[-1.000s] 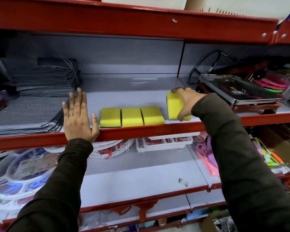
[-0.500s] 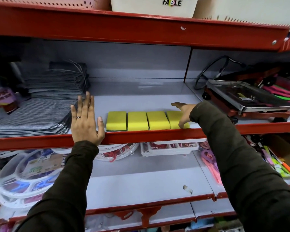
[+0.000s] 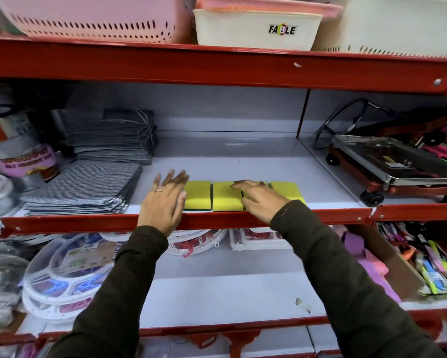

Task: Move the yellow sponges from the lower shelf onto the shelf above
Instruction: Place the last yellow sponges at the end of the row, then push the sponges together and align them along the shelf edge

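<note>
Several yellow sponges with dark undersides lie in a row at the front of the middle shelf (image 3: 243,156). The leftmost sponge (image 3: 197,194) touches the edge of my left hand (image 3: 164,202), which rests flat with fingers spread at the row's left end. My right hand (image 3: 261,200) lies palm down on top of the row, fingers across the second sponge (image 3: 226,200) and covering the third. The rightmost sponge (image 3: 287,191) shows beyond my right wrist. Neither hand grips anything. The lower shelf (image 3: 217,293) below shows no sponge.
Stacked grey cloths (image 3: 88,182) sit left of the sponges, a red wheeled metal trolley (image 3: 392,164) to the right. Pink and white baskets (image 3: 256,27) fill the top shelf. White plastic trays (image 3: 62,275) and coloured packets (image 3: 436,267) lie on the lower shelf.
My right hand laid the last sponge flat at the row's right end, then slid left onto the middle sponges. My left hand moved right up against the leftmost sponge.
</note>
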